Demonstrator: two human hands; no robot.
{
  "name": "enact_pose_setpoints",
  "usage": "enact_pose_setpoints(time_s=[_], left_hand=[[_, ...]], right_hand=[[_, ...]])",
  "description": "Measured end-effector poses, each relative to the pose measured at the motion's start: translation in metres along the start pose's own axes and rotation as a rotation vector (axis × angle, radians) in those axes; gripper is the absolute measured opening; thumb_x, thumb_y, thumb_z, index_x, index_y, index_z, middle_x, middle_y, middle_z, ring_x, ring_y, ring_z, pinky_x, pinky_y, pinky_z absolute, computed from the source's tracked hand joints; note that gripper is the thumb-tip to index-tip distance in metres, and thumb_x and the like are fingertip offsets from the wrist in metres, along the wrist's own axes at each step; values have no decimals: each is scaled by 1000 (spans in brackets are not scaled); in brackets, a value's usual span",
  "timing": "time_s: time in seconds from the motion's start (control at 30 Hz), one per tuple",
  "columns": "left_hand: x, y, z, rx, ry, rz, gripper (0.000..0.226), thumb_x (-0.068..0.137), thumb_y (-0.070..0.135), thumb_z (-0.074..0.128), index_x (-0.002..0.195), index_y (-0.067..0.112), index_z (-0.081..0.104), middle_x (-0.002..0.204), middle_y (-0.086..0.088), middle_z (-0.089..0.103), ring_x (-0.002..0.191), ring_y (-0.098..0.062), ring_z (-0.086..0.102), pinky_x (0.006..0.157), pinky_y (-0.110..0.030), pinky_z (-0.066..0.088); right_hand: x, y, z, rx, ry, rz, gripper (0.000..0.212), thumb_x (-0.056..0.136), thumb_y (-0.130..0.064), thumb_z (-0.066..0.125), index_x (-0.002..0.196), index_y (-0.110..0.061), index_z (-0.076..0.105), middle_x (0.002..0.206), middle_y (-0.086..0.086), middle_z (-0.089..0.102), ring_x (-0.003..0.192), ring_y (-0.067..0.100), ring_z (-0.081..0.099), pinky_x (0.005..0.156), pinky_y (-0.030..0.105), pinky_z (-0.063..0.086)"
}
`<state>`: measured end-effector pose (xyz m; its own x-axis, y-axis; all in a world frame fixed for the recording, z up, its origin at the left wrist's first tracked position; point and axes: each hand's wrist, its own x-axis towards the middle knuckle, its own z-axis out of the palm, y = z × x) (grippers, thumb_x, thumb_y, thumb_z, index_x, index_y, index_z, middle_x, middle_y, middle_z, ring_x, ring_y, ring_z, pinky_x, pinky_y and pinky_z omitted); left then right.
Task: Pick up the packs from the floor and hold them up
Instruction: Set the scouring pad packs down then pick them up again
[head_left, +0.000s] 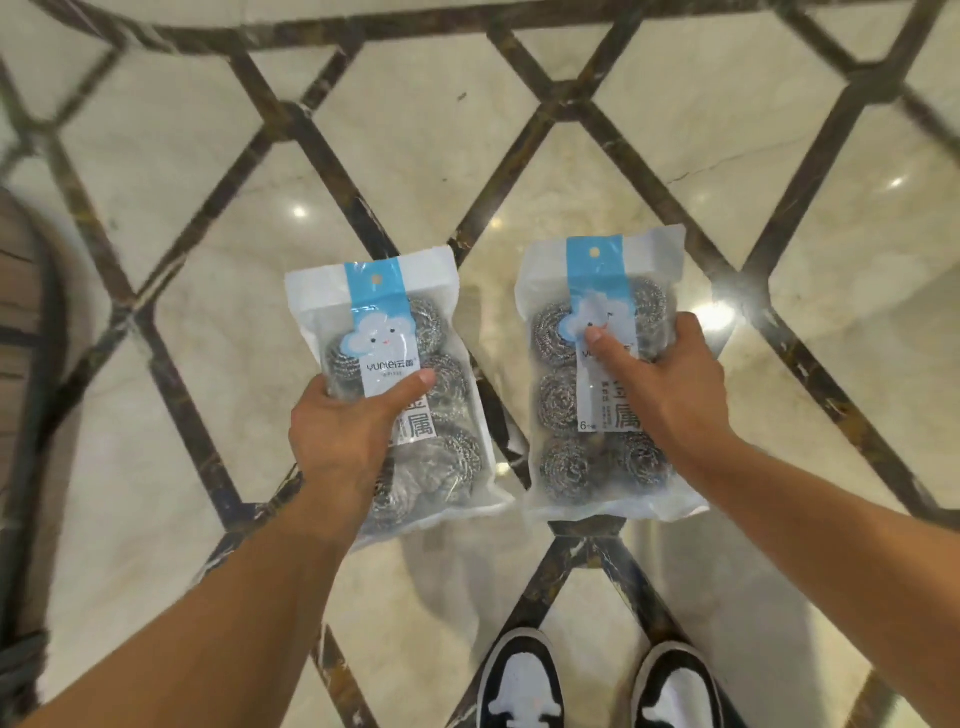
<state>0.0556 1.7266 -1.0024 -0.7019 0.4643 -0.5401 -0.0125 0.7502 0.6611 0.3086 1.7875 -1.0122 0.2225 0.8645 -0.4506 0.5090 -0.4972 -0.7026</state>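
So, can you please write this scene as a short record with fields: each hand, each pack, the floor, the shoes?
left hand: grips left pack, thumb across the front
right hand: grips right pack, thumb on the label
left pack: clear bag of steel scourers, blue cloud label, held above the floor
right pack: same kind, held alongside, apart from the other
floor: glossy pale marble with dark diamond bands
shoes: black and white, bottom edge
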Motion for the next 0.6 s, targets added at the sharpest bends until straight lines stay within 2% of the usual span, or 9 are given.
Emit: enact_pose_setpoints(time_s=[0.1, 0.2, 0.3, 0.43, 0.6], left_hand=[[-37, 68, -47, -29, -20, 43, 70, 37, 52, 101, 95, 23, 74, 88, 7, 80, 82, -15, 78, 84, -41, 64], [-82, 147, -97, -48, -24, 133, 70, 41, 54, 99, 99, 24, 74, 89, 11, 80, 85, -11, 77, 84, -37, 62], [-125, 238, -152, -143, -9, 199, 60, 49, 46, 101, 99, 26, 72, 88, 11, 80, 85, -13, 77, 86, -39, 61], [-190, 358, -241, -264, -47, 259, 71, 44, 47, 101, 105, 26, 73, 90, 10, 81, 86, -16, 79, 88, -43, 62], [-282, 490, -362, -347, 10, 419, 58, 52, 39, 101, 102, 25, 74, 87, 10, 81, 83, -15, 78, 83, -38, 62]], right_hand=[[-21, -71, -36, 39, 23, -40, 71, 73, -76, 73, 121, -27, 53, 108, -6, 72, 99, 25, 72, 89, 50, 60], [-49, -163, -78, 63, 15, -85, 82, 65, -83, 72, 120, -26, 53, 111, -5, 70, 103, 25, 71, 91, 52, 59], [-78, -267, -124, 84, 1, -152, 88, 58, -87, 72, 119, -26, 52, 108, -2, 69, 100, 27, 70, 88, 51, 59], [-133, -410, -202, 64, 1, -287, 85, 71, -77, 76, 126, -17, 53, 114, 5, 68, 105, 31, 66, 89, 45, 56], [-215, -569, -300, 90, 50, -491, 93, 70, -79, 73, 132, -13, 55, 125, 11, 69, 112, 36, 66, 91, 49, 55]])
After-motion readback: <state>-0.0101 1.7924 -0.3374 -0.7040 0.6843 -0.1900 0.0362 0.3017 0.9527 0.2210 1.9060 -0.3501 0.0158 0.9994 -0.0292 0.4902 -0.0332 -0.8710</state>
